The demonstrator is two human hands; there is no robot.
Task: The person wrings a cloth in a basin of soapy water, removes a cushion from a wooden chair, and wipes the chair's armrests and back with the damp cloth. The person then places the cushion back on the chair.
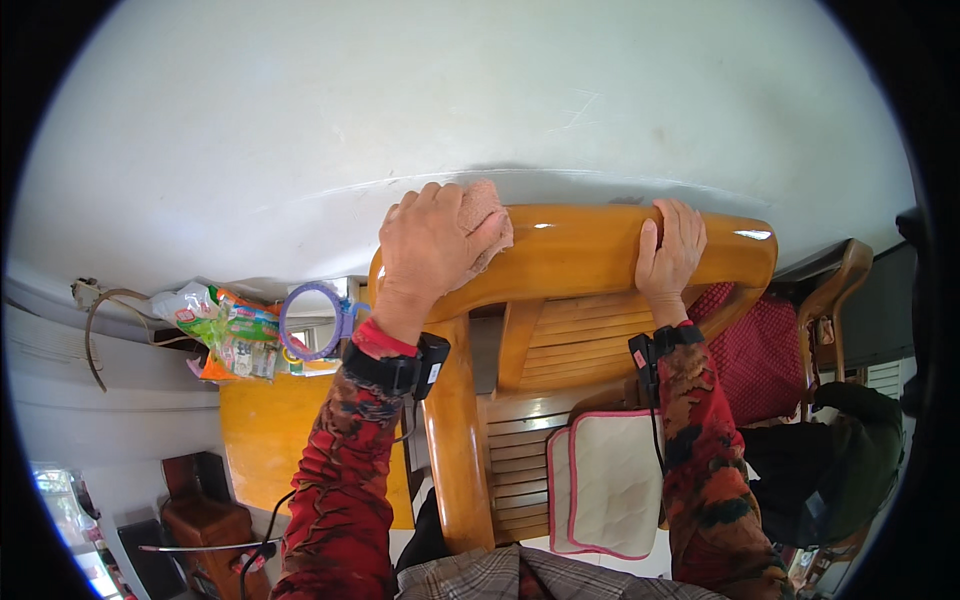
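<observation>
A folded pinkish-brown cloth [482,210] is gripped in my left hand [429,236], pressed against the left end of the top rail of a varnished wooden chair [574,247]. My right hand [673,244] rests on the same rail farther right, its fingers over the far edge and its thumb spread apart from them; it holds no separate object. Below the rail are the slatted backrest [585,341] and slatted seat [519,480]. Two cream pads with pink edging [615,480] lie overlapped on the seat. Black devices with cables are strapped to both wrists.
A pale wall [480,90] stands right behind the rail. To the left, a yellow wooden tabletop [300,442] bears plastic packages [240,330] and a purple-framed round mirror [311,321]. On the right are a red patterned cover [757,360], another wooden chair [844,300] and a person in dark clothing [840,465].
</observation>
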